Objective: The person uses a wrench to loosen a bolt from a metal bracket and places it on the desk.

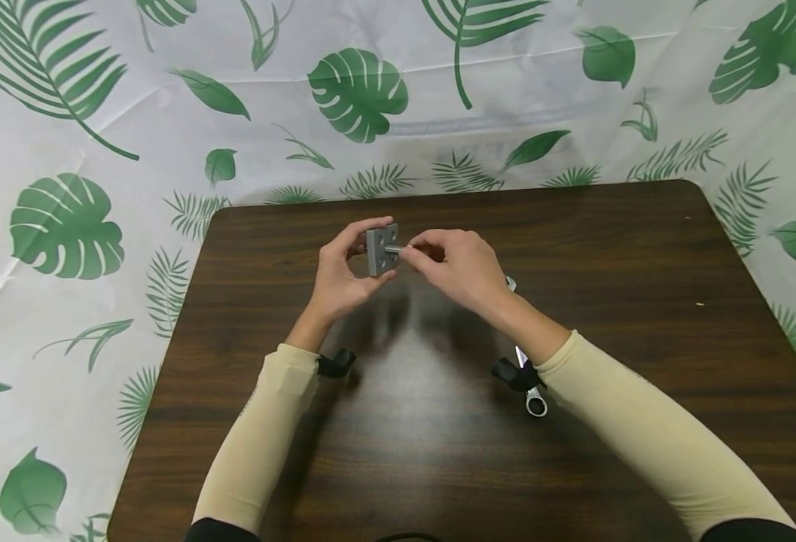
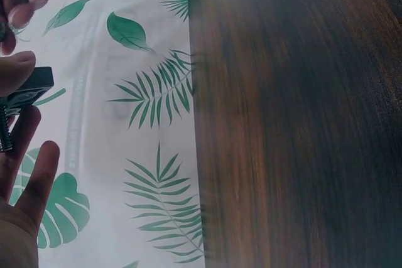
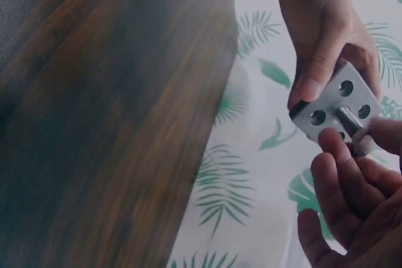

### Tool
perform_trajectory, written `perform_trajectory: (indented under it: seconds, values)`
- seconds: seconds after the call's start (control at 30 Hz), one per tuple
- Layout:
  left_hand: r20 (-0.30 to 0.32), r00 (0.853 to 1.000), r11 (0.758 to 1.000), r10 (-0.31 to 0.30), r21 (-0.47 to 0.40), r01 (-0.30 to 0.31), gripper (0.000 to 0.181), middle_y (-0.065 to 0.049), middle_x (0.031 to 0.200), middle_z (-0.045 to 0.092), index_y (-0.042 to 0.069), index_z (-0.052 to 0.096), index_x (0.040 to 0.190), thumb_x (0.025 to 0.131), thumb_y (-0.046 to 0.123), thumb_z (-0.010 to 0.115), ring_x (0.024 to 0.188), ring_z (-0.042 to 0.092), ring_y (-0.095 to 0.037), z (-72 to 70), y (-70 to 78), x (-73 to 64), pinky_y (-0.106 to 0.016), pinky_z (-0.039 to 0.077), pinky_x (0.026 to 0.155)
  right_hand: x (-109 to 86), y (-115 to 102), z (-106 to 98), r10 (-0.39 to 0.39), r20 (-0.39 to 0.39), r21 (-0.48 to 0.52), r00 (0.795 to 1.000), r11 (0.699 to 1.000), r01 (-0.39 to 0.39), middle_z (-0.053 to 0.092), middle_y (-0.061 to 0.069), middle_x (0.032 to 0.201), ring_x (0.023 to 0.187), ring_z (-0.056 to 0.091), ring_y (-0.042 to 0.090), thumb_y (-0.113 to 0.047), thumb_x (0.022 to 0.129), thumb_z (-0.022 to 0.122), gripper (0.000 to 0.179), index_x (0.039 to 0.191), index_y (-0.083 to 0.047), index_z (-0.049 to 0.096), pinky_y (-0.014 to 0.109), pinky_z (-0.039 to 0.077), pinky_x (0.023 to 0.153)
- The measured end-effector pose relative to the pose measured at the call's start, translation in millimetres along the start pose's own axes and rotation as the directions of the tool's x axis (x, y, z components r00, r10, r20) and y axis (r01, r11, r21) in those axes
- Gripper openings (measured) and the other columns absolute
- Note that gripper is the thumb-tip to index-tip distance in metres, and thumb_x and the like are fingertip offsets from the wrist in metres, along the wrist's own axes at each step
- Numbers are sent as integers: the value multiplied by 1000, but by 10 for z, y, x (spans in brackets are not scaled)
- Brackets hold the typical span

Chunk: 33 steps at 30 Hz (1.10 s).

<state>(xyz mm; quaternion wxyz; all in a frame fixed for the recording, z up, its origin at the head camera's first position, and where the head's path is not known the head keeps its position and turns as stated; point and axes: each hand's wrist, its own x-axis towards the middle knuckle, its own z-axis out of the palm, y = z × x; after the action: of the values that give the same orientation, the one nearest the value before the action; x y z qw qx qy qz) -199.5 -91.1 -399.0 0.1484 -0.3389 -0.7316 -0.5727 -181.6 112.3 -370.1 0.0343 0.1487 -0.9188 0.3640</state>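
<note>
My left hand grips a square grey metal plate by its edges, up above the table. Round holes show near the plate's corners in the right wrist view, with a bolt standing out from the middle of its face. The thumb and fingertips of my right hand pinch the outer end of this bolt. On the plate's other side, a threaded shank sticks out beside the left fingers in the left wrist view. My right fingertips partly hide the bolt's end.
A combination wrench lies on the dark wooden table beneath my right forearm, which covers its middle. A small yellowish speck is on the right side. Behind the table hangs a white leaf-printed sheet.
</note>
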Motion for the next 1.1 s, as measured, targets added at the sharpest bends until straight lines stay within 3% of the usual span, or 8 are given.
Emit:
perform_trajectory:
  seconds: [0.2, 0.3, 0.43, 0.6, 0.67, 0.73, 0.93, 1.1]
  values:
    - [1, 1000, 1000, -4, -2, 4, 67, -24, 119, 63, -8, 56, 127, 65, -21, 79, 92, 64, -32, -1, -2, -9, -50, 49, 75, -6, 25, 8, -173, -67, 26, 983, 984, 175, 68, -4, 92, 78, 64, 13, -19, 84, 79, 25, 109, -17, 75, 33, 48, 69]
    - [1, 1000, 1000, -1, -5, 1, 66, -24, 120, 62, -9, 56, 127, 66, -20, 79, 92, 65, -32, -3, -1, -10, -52, 50, 75, -13, 30, 8, -194, -76, 40, 978, 980, 197, 68, -3, 94, 80, 64, 14, -20, 82, 81, 30, 112, -16, 74, 33, 49, 71]
    - [-12, 1000, 1000, 2, -4, -2, 66, -24, 117, 63, -8, 56, 127, 66, -19, 79, 89, 65, -32, -6, 2, -2, -51, 50, 74, -11, 21, 3, -109, -61, 48, 992, 993, 112, 69, -4, 94, 80, 63, 12, -37, 88, 74, 37, 118, -17, 71, 34, 48, 70]
    - [-12, 1000, 1000, 4, -3, -5, 66, -23, 117, 64, -8, 57, 127, 66, -19, 80, 88, 65, -31, -4, 5, 9, -51, 50, 73, -1, 19, -21, 49, 10, 10, 999, 999, -49, 67, -5, 75, 69, 57, 14, -54, 98, 50, 44, 92, -19, 75, 37, 43, 65]
    - [-13, 1000, 1000, 8, -1, -8, 67, -23, 117, 64, -7, 57, 127, 66, -20, 80, 88, 65, -31, -5, 0, 7, -51, 50, 73, 1, 24, -23, 64, 40, 8, 997, 998, -64, 65, -5, 70, 66, 54, 16, -55, 98, 48, 47, 82, -19, 74, 37, 41, 62]
    - [-15, 1000, 1000, 7, 4, -7, 67, -23, 116, 64, -8, 57, 127, 65, -20, 79, 88, 65, -31, -3, -2, 5, -50, 50, 73, 6, 27, -18, 54, 49, 12, 997, 998, -55, 66, -5, 72, 67, 55, 15, -53, 98, 51, 44, 87, -19, 75, 36, 42, 62]
    - [-14, 1000, 1000, -10, 4, 10, 66, -23, 116, 64, -7, 56, 127, 66, -19, 79, 91, 65, -32, -11, -4, -11, -49, 50, 75, 1, 30, 7, -56, -15, 21, 998, 998, 56, 70, -6, 85, 73, 61, 10, -34, 91, 70, 26, 111, -17, 74, 33, 47, 65]
    - [-13, 1000, 1000, -2, -4, 2, 67, -23, 120, 63, -8, 56, 127, 65, -21, 79, 90, 65, -33, -19, -14, -11, -49, 51, 75, -8, 43, 22, -209, -90, -2, 974, 978, 210, 68, -5, 90, 76, 65, 10, -16, 84, 79, 30, 113, -17, 74, 33, 49, 67]
